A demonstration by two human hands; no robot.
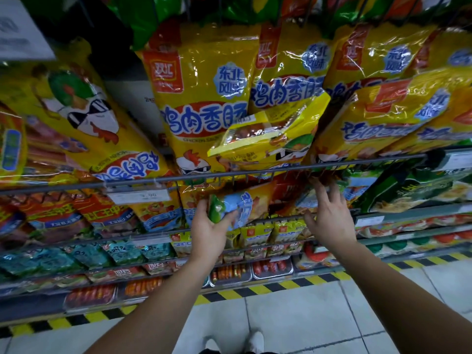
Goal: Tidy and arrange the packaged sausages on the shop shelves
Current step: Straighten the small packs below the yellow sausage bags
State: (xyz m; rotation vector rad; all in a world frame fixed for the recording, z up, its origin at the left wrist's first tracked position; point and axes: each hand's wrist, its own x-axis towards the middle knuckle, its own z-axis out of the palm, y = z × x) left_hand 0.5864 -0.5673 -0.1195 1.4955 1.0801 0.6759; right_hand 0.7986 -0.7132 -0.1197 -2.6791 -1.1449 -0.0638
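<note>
Head view, looking down along a shop shelf unit with both bare forearms reaching in.

The left hand (208,232) grips a small glossy plastic sausage packet, yellow with a green and pale-blue end (236,206). The thumb and fingers are curled round its lower edge, and it is held up just in front of the second shelf.

The right hand (330,217) reaches in beside it, under the grey wire shelf rail (255,172). Its fingers are spread wide and hold nothing. The fingertips are at the dark red and orange packets (288,198) stacked there, though whether they press on the packets is unclear.

Above the rail stand large yellow plastic bags of chicken sausage with blue lettering (201,98). A smaller yellow packet (265,139) lies tilted across their fronts, out of line.

A white price label (139,196) clips to the rail on the left. Lower shelves hold more small packets, and a yellow-and-black striped strip (255,290) edges the tiled floor.

The step looks like slotting the held packet into its row. To do it well, the free hand should part or push back the stacked packets to open a gap. The packet should then go in upright with its label facing out, kept clear of the rail's wire prongs. The slanted packet above likely needs straightening afterwards.
</note>
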